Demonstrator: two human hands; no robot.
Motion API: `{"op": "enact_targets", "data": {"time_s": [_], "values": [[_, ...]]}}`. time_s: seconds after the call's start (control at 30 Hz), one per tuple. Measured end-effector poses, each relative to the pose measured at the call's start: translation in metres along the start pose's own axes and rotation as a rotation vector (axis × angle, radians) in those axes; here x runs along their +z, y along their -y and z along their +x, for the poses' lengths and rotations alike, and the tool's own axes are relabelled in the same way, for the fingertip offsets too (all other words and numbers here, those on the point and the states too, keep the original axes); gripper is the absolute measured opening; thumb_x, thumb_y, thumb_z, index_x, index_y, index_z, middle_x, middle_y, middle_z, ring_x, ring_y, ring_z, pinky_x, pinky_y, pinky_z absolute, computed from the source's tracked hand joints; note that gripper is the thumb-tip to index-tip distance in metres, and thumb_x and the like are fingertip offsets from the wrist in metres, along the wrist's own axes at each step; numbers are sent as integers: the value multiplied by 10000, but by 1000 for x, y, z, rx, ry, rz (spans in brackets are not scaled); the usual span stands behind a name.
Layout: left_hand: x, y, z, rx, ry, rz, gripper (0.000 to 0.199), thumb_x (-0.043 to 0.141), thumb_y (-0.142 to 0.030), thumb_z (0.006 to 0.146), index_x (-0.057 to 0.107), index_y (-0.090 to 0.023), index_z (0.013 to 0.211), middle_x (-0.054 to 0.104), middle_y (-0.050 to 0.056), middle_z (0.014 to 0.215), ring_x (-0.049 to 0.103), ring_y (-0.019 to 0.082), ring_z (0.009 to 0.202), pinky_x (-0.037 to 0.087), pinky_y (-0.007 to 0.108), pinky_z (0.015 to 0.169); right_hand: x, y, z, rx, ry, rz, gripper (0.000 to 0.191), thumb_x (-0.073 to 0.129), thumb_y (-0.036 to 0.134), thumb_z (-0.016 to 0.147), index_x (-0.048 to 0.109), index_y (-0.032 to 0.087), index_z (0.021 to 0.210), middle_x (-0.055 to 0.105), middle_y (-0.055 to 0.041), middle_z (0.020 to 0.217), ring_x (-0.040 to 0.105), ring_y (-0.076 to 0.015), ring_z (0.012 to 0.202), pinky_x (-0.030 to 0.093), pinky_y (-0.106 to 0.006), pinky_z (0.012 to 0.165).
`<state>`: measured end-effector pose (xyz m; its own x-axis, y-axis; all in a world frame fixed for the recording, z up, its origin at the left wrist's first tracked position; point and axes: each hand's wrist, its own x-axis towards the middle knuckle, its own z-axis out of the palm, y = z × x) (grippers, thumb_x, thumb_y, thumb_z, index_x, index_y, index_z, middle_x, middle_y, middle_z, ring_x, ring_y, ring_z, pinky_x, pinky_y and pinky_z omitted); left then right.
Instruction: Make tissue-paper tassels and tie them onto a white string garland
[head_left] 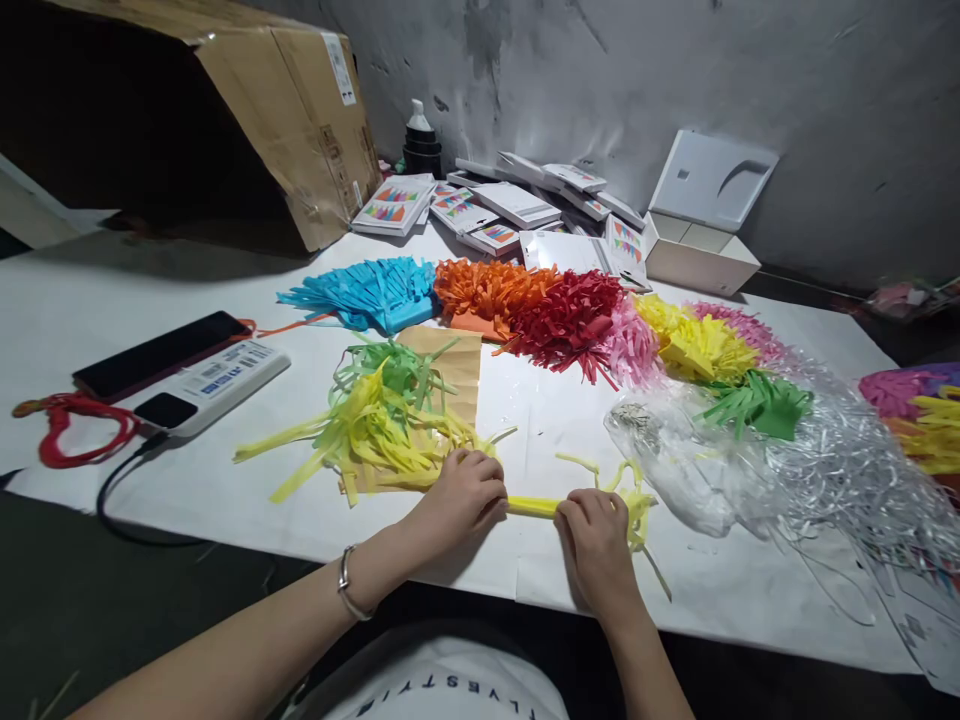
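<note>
A thin rolled strip of yellow tissue paper [532, 506] stretches between my two hands near the table's front edge. My left hand [469, 490], with a silver bracelet on the wrist, has its fingers closed on the strip's left part. Loose yellow fringe [367, 425] fans out to the left of it, over green fringe [409, 372] and a sheet of brown paper [461, 365]. Closed on the strip's right part is my right hand [596, 530]. Yellow fringe ends [637, 505] curl out beyond it.
Blue [367, 290], orange [491, 290], red [574, 320], pink and yellow tassels form a row behind. Silver tinsel [847, 450] and a plastic bag [697, 480] lie right. A phone [161, 355], power bank [214, 388] and large carton [292, 110] stand left; flat boxes [517, 205] are piled behind.
</note>
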<state>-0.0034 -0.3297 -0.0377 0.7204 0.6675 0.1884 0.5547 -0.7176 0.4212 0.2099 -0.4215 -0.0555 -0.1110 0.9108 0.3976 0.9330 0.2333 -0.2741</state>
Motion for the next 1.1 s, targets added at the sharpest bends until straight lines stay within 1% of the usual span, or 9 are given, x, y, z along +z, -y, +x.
{"op": "enact_targets", "data": {"time_s": [0.17, 0.27, 0.33, 0.4, 0.5, 0.63, 0.77, 0.93, 1.1], "values": [[1, -14, 6, -128, -1, 221, 168, 553, -185, 926, 653, -172, 791, 644, 83, 928, 547, 256, 895, 362, 467, 877, 2, 2, 9, 119, 56, -132, 166, 491, 163, 970, 558, 211, 826, 607, -56, 870, 525, -243, 870, 310, -438, 907], [-1, -17, 10, -94, 9, 250, 127, 588, -117, 893, 655, -178, 804, 641, 82, 974, 547, 256, 916, 355, 460, 879, 1, 7, 15, 148, 46, -178, 151, 513, 143, 947, 561, 210, 821, 612, -64, 869, 521, -244, 849, 304, -447, 908], [-3, -15, 11, -7, 35, 226, 159, 595, -88, 895, 655, -182, 783, 646, 63, 948, 547, 241, 910, 347, 449, 886, 0, 11, 17, 120, 4, -127, 130, 511, 120, 939, 582, 210, 877, 625, -66, 915, 534, -241, 898, 282, -463, 965], [-4, -13, 11, 51, 46, 198, 169, 614, -109, 902, 654, -183, 756, 648, 45, 890, 546, 230, 890, 338, 443, 892, 1, 15, 17, 30, -4, -47, 111, 529, 133, 938, 603, 215, 930, 635, -58, 946, 538, -231, 942, 266, -458, 1001], [-5, -11, 10, 77, 26, 178, 134, 657, -161, 895, 666, -185, 763, 651, 36, 877, 547, 226, 891, 325, 444, 902, 7, 20, 18, -100, 36, 8, 119, 546, 146, 946, 618, 219, 884, 641, -27, 870, 536, -203, 883, 284, -416, 971], [-2, -8, 9, 123, -2, 170, 149, 648, -162, 905, 671, -190, 761, 660, 27, 884, 549, 211, 880, 314, 440, 912, 14, 23, 19, -91, 28, 4, 176, 526, 118, 950, 598, 203, 813, 627, -20, 807, 528, -189, 817, 297, -393, 931], [4, -3, 9, 166, -35, 152, 177, 609, -148, 930, 665, -184, 766, 669, 27, 883, 553, 198, 860, 316, 430, 918, 16, 26, 22, -84, 27, 21, 110, 534, 169, 956, 607, 205, 883, 635, -27, 855, 534, -195, 835, 295, -395, 927], [7, -1, 11, 110, -17, 43, 185, 632, -195, 931, 659, -184, 748, 679, 15, 862, 568, 193, 862, 324, 402, 904, 17, 23, 21, -138, 40, 38, 194, 494, 139, 972, 594, 203, 819, 629, -13, 794, 527, -179, 792, 303, -376, 907], [4, -1, 8, 51, 15, -26, 141, 677, -215, 909, 669, -197, 769, 679, -3, 841, 564, 182, 850, 328, 369, 852, 3, 3, 5, -117, 19, 61, 215, 489, 129, 971, 614, 216, 819, 638, -6, 808, 538, -169, 808, 323, -370, 944]]}}
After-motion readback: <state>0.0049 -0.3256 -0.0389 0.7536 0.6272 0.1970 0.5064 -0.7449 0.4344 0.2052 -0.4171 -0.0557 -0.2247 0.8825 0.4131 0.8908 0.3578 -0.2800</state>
